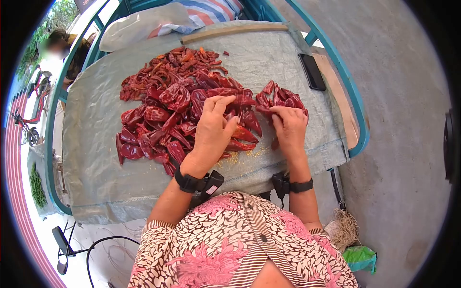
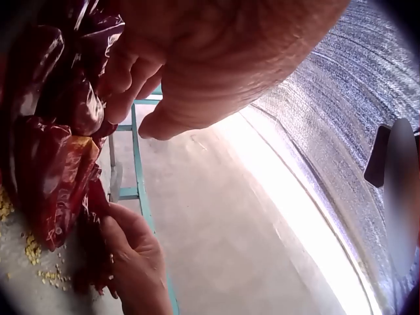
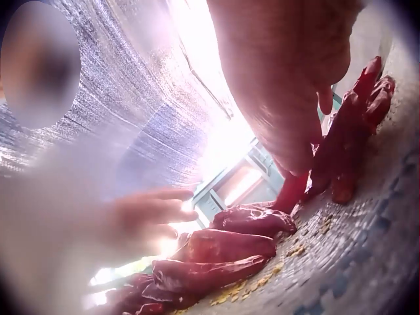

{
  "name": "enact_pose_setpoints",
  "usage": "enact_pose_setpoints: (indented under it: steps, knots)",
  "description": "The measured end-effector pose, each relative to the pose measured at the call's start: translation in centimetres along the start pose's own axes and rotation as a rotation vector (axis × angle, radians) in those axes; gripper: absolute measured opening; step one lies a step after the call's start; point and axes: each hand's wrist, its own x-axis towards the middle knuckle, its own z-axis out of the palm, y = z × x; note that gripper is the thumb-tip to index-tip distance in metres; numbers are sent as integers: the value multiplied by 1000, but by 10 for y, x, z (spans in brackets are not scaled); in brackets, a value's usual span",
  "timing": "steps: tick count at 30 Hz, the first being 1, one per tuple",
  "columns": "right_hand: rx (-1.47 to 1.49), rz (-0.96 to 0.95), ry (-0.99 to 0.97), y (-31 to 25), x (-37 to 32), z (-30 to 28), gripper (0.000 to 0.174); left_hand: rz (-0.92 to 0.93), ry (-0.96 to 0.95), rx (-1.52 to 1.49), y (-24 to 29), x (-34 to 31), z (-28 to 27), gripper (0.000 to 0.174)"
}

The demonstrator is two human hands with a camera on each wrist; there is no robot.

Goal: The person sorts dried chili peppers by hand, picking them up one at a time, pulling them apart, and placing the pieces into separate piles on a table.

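A big heap of dried red chillies (image 1: 168, 101) lies on a grey woven sheet (image 1: 96, 144). My left hand (image 1: 222, 111) rests on the heap's right edge, its fingers curled round a dark chilli (image 2: 84, 111). To its right is a smaller pile of chillies (image 1: 283, 98). My right hand (image 1: 281, 115) sits on the near side of that pile, fingertips bent and pinching a chilli (image 3: 292, 190). Yellow seeds (image 1: 240, 157) are scattered on the sheet between my wrists. More chillies (image 3: 223, 246) lie by the right hand in the right wrist view.
The sheet covers a teal-framed cot (image 1: 353, 96). A black phone (image 1: 312, 71) lies at the right edge. A wooden plank (image 1: 235, 32) and sacks (image 1: 144, 21) are at the far end. A person (image 1: 62, 45) sits far left. Twine (image 1: 343, 228) and a green bag (image 1: 360, 257) lie on the floor.
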Motion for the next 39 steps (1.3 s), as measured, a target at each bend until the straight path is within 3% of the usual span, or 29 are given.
enact_pose_setpoints:
  steps: [3,6,10,11,14,18,27,33,36,37,39]
  knots:
    - [134,156,79,-6,0,-6,19,33,-17,-45,-1,-1,-2,47]
    - [687,372,-31,-23,-4,-12,19,19,-24,-175,11,-1,0,40]
    - [718,246,-183,-43,-4,-21,18,91,-108,-133,3,-1,3,36]
    - [662,250,-99,-42,-1,-18,20,61,-73,-181,3,-3,5,35]
    - [105,71,20,-26,10,-13,24,-46,-18,-229,-2,-2,5,35]
    - [-162,17,-83,-6,14,5,36,-11,90,-285,5,0,11,33]
    - [-328,-101,-104,-3,23,29,28,65,-60,-198,-6,-4,9,37]
    - [102,165,100,-14,25,2,22,51,-14,-213,5,-3,6,35]
    - [629,303,-112,-40,19,-21,22,23,78,-340,13,-2,12,34]
    - [608,190,-188,-41,16,-28,22,20,21,-351,8,-3,13,34]
    - [662,212,-191,-41,5,-30,23,15,-88,-373,-2,-3,13,34]
